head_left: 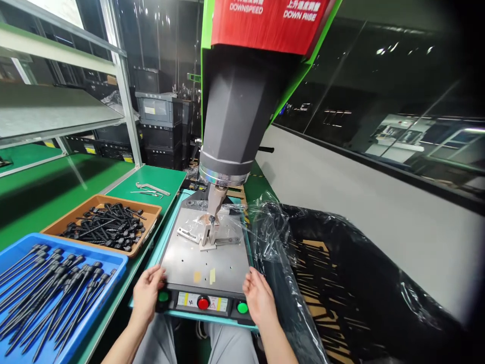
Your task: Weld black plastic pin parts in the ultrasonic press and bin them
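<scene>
My left hand (147, 294) rests at the front left corner of the press's control panel, fingers curled beside the left green button (163, 296). At the front right corner my right hand (258, 298) lies with its fingers bent next to the right green button (242, 307). A red stop button (203, 303) sits between them. Neither hand holds anything. The machine's grey head and horn (215, 199) are lowered onto a small fixture (208, 233) on the steel base plate (206, 263).
A blue tray (109, 263) of long black rods lies at the near left. Behind it an orange tray (149, 210) holds shorter black parts. Metal tools (151, 189) lie on the green bench. A black plastic-lined bin (341, 283) stands at the right.
</scene>
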`<state>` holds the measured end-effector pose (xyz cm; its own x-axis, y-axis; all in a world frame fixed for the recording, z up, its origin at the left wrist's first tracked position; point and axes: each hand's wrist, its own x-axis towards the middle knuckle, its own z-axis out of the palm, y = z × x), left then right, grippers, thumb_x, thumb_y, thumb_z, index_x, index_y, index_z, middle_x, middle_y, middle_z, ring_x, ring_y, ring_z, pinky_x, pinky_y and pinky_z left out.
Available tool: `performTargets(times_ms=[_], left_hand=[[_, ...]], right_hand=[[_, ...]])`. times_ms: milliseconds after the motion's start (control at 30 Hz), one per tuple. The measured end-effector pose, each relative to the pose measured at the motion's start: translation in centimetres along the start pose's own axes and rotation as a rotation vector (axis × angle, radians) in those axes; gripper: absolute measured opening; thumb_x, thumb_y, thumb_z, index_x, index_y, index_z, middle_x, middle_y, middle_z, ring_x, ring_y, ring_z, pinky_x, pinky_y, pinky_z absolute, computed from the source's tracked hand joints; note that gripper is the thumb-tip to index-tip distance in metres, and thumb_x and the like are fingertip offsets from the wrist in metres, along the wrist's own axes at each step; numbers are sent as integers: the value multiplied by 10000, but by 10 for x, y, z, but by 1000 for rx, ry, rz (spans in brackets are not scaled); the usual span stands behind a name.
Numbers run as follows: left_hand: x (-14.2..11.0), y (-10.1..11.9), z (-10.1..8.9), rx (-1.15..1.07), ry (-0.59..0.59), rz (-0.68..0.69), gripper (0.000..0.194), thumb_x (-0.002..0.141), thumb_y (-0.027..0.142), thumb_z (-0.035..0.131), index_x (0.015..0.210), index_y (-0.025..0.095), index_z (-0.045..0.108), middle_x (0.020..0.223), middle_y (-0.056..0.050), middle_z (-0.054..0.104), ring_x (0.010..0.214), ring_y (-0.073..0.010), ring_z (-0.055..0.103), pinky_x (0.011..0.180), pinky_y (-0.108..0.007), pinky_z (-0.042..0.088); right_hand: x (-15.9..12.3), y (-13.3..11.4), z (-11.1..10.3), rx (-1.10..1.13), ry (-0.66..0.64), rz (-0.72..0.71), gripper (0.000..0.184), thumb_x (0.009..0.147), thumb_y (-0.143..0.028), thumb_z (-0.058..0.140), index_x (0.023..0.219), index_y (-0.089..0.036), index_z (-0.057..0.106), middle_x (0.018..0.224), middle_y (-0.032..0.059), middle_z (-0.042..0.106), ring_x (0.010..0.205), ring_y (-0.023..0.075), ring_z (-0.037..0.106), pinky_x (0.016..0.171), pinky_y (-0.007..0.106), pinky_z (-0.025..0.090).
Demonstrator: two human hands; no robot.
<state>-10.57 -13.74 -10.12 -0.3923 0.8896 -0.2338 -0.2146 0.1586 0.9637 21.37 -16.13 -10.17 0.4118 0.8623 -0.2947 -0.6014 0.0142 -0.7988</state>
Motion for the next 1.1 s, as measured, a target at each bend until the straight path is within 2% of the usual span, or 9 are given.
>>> performTargets(times_ms=[67,133,200,300,467,700,900,1100], left_hand=[[1,-15,-23,223,64,121,601,649,582,726,1060,152,640,1025,-113,692,913,-273,669,805,-395,539],[-2,-28,-38,430,56,208,623,653,591,706,1109,173,632,1164,-125,647,1038,-324,632,922,-469,494],[-5,-39,-44,567,-2,262,682,656,579,704,1210,200,584,1282,-126,586,1164,-354,564,1004,-501,438],[-5,-51,-42,632,-52,277,754,680,571,678,1317,213,492,1349,-125,536,1269,-363,479,1049,-511,397],[7,-60,-43,656,-89,347,678,707,551,660,1290,242,503,1314,-101,546,1252,-348,495,1057,-510,390],[15,-67,-52,671,-115,489,609,730,509,674,1258,246,527,1293,-96,557,1238,-332,511,1067,-486,393],[16,-72,-53,622,-117,430,612,719,506,683,1260,253,550,1289,-74,576,1224,-338,528,1075,-480,395],[21,-84,-55,584,-128,372,651,712,519,684,1276,234,526,1323,-83,542,1247,-328,502,1103,-491,353]], right_hand=[[-7,5,-33,-328,87,-174,461,660,-457,799,1006,-198,638,808,26,645,703,175,604,605,274,515],[-13,15,-63,-645,199,-301,537,638,-559,762,999,-179,644,914,85,667,827,246,628,701,349,532],[-17,29,-85,-877,246,-431,611,633,-623,722,1051,-184,640,1075,129,647,957,309,620,769,409,532],[-17,50,-102,-1076,215,-539,721,635,-675,684,1180,-212,593,1230,142,591,1128,365,563,856,465,517],[-7,72,-110,-1201,150,-491,791,713,-739,554,1257,-166,534,1303,182,561,1235,391,500,998,511,432],[-5,79,-117,-1221,155,-506,776,741,-722,531,1271,-155,527,1309,182,558,1243,381,503,1035,497,413],[-5,79,-120,-1258,94,-466,795,762,-668,535,1348,-136,457,1383,198,492,1306,364,442,1091,499,354],[-7,77,-116,-1278,105,-443,822,766,-646,533,1380,-112,414,1403,205,467,1323,370,418,1079,507,365]])
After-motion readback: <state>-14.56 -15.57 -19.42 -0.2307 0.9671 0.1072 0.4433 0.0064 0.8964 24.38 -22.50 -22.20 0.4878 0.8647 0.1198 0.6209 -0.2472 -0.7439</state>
